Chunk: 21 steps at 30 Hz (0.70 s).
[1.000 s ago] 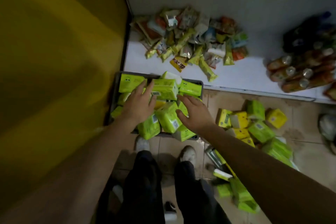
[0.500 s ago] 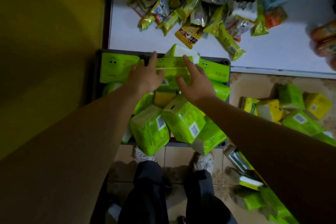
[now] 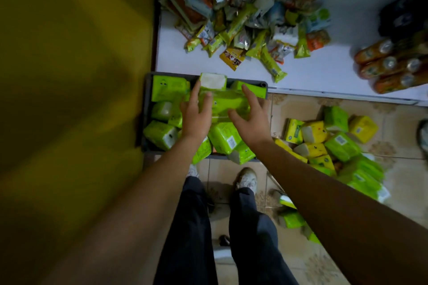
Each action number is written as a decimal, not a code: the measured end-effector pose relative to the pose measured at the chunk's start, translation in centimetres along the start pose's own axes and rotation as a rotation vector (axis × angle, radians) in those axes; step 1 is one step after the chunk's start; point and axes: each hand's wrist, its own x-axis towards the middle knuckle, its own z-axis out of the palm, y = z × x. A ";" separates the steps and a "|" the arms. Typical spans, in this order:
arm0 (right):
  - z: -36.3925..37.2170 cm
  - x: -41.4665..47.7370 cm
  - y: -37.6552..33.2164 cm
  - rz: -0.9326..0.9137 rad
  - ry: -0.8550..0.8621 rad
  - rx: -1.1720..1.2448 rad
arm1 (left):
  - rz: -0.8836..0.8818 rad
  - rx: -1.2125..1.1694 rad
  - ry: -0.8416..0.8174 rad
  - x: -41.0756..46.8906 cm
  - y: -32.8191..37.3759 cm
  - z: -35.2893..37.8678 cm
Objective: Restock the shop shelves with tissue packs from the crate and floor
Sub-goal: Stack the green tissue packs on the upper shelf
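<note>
Tiled floor [image 3: 301, 109] beneath the crate [image 3: 147, 111]; white shelf [image 3: 324, 74] just beyond it; above the crate, my outstretched left hand [image 3: 196, 119] and right hand [image 3: 251, 120] each grip one end of a green tissue pack [image 3: 223, 103].

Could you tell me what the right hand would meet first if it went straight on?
Probably the green pack at the far rim of the crate, just ahead of the right hand; past it lies the white shelf. Height is hard to judge from above.
</note>
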 end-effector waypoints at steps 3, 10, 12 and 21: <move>-3.8 -5.0 -4.4 -0.048 -0.059 -0.049 | -0.045 -0.056 0.033 -5.7 3.6 -3.4; -11.4 -13.1 -13.8 -0.318 -0.103 -0.079 | 0.029 -0.181 -0.047 -17.1 14.1 -9.2; -13.3 -13.5 -16.9 -0.445 -0.079 -0.080 | 0.145 -0.196 0.000 -18.8 17.7 -10.3; -20.7 -14.5 -31.0 -0.883 0.136 0.006 | 0.701 -0.269 0.332 -25.5 32.4 -14.3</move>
